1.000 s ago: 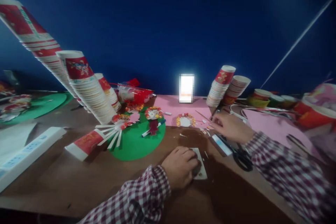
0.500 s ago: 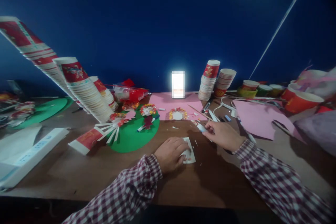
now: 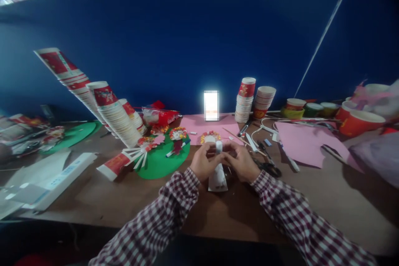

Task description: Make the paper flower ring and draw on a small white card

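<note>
Both hands meet over the middle of the table around a small white cylinder (image 3: 219, 146), perhaps a glue stick. My left hand (image 3: 204, 161) is closed on its left side, and my right hand (image 3: 242, 162) is closed on its right side. Fingertips of the two hands touch below it. Beneath them a white paper piece (image 3: 218, 181) lies on the brown table. Just behind the hands, a wreath of red and yellow bits (image 3: 208, 137) rests at the edge of the pink sheet (image 3: 199, 122).
Leaning stacks of paper cups (image 3: 116, 116) and a green disc (image 3: 162, 166) with paper flowers are at left. Black scissors (image 3: 272, 169), a white marker (image 3: 291, 160) and pink paper (image 3: 302, 141) lie at right. Two more cup stacks (image 3: 244, 108) stand at the back.
My right hand has moved left with the white cylinder, and my left hand has lifted off the white paper to meet it. The scissors now show. The camera view has shifted.
</note>
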A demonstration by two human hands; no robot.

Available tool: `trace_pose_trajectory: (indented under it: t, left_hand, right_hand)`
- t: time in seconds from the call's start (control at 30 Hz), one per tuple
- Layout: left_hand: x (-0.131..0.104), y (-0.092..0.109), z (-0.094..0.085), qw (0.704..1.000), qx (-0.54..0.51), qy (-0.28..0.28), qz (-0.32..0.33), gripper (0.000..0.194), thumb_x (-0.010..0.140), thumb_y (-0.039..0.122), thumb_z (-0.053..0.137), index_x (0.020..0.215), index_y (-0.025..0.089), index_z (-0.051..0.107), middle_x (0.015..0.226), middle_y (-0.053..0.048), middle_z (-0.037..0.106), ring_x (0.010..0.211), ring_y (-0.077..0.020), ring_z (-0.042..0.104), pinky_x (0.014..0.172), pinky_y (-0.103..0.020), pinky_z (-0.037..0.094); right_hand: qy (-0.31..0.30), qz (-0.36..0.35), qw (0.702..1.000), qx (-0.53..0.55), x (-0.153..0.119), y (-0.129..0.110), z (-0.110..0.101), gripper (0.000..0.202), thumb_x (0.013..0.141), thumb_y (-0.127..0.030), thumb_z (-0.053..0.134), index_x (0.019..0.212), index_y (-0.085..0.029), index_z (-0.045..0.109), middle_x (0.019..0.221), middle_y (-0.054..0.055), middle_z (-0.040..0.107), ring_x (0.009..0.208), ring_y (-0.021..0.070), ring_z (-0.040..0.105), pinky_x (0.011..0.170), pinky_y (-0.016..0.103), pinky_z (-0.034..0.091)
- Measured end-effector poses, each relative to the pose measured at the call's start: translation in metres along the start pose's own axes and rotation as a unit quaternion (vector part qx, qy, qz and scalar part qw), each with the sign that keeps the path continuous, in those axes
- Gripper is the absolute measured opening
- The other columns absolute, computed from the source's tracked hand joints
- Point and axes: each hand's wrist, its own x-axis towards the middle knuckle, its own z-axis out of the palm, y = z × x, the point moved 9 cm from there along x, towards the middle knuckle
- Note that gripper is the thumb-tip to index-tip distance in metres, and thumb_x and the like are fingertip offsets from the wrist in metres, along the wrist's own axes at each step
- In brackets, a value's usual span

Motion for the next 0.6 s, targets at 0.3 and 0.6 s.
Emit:
trace_pose_trajectory:
  t: [0.3, 0.6]
  left_hand:
    - [0.010, -0.030, 0.000, 0.998, -0.020, 0.064, -0.018, 0.029, 0.081, 0.039, 0.058, 0.092, 0.013, 0.059, 0.082, -0.005, 0.065, 0.074, -0.0152, 0.062, 0.067, -0.027, 0.053]
    - [-0.003, -0.027, -0.008, 0.998, -0.005, 0.059, -0.028, 0.032, 0.088, 0.042, 0.047, 0.101, 0.014, 0.056, 0.080, -0.004, 0.061, 0.067, -0.0136, 0.061, 0.053, -0.022, 0.050]
  right_hand:
    - [0.051, 0.060, 0.992, 0.103, -0.001, 0.020, -0.017, 0.026, 0.077, -0.025, 0.046, 0.101, -0.020, 0.054, 0.083, 0.001, 0.063, 0.060, 0.0118, 0.057, 0.054, 0.024, 0.048]
    - [0.037, 0.058, 0.986, 0.149, -0.001, 0.031, -0.011, 0.037, 0.063, -0.027, 0.072, 0.094, -0.022, 0.051, 0.097, 0.005, 0.067, 0.092, 0.0194, 0.065, 0.086, 0.037, 0.051]
